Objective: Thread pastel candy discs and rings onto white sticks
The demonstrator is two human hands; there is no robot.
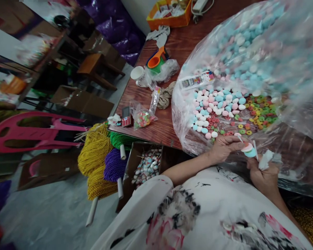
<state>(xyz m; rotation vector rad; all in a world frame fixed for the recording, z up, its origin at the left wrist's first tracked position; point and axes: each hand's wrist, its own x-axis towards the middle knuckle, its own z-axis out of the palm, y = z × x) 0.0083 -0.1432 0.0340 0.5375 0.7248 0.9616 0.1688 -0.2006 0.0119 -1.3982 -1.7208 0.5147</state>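
Head view: two bare hands are working at a reddish-brown wooden table (164, 126).
The left hand (226, 147) is pinching a stack of pastel discs (248, 149) between nearly closed fingertips, right of centre; the right hand (264, 173), fingers curled in, is gripping a white stick (255, 150) just beside it. A clear plastic bag (182, 118) with pastel pieces is covering the table's upper right. Grey floor (57, 218) is filling the lower left; above it a pink chair (52, 126) is standing near yellow cord (92, 156). A printed box (197, 80) is lying at the bag — whether inside or on top I cannot tell — and its lettering is staying too small to read.
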